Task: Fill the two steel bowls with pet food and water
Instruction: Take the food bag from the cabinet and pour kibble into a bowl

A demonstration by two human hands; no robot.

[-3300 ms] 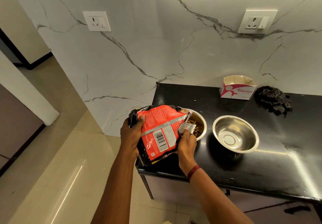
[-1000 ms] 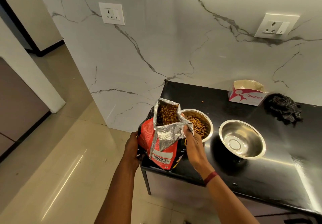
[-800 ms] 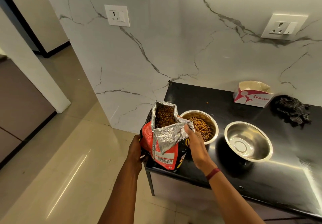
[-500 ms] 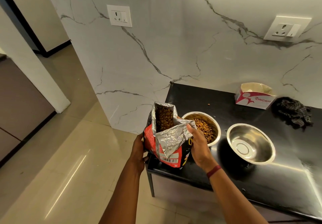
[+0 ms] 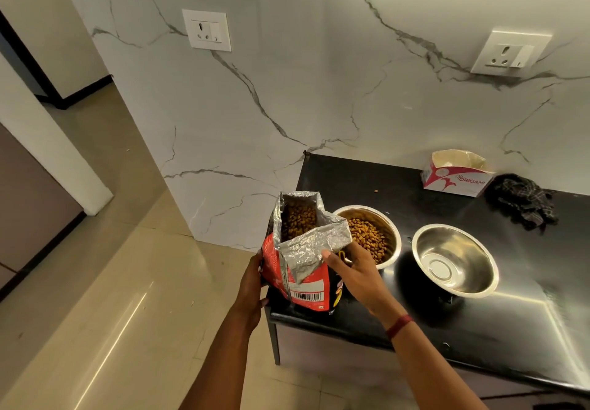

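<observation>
Grip: Both hands are clamped on the pet food bag (image 5: 303, 250). The left hand (image 5: 252, 285) wraps its left side, and the right hand (image 5: 354, 272) pinches the folded-down foil flap, thumb on top.
Bag: It stands upright between the two hands, mouth open, brown kibble showing inside. Its base is at the near-left corner of the black counter (image 5: 479, 330); whether it rests there or hangs just above cannot be told.
Filled bowl: The steel bowl with kibble (image 5: 393, 234) sits just beyond the right hand's fingers.
In the way: The foil flap and the right hand cover that bowl's near-left rim.
Empty bowl: The second steel bowl (image 5: 455, 250) stands further right of the grip. It is beside the first but apart from it, and shows bare metal inside.
Stray piece: One kibble pellet (image 5: 375, 191) lies on the counter beyond the filled bowl.
Far right of the grip: A tissue box (image 5: 456, 175) marked ORIGAMI sits against the marble wall (image 5: 287, 90), with a dark checked cloth (image 5: 520, 199) beside it.
Wrist: A red band (image 5: 399, 326) circles the right wrist.
</observation>
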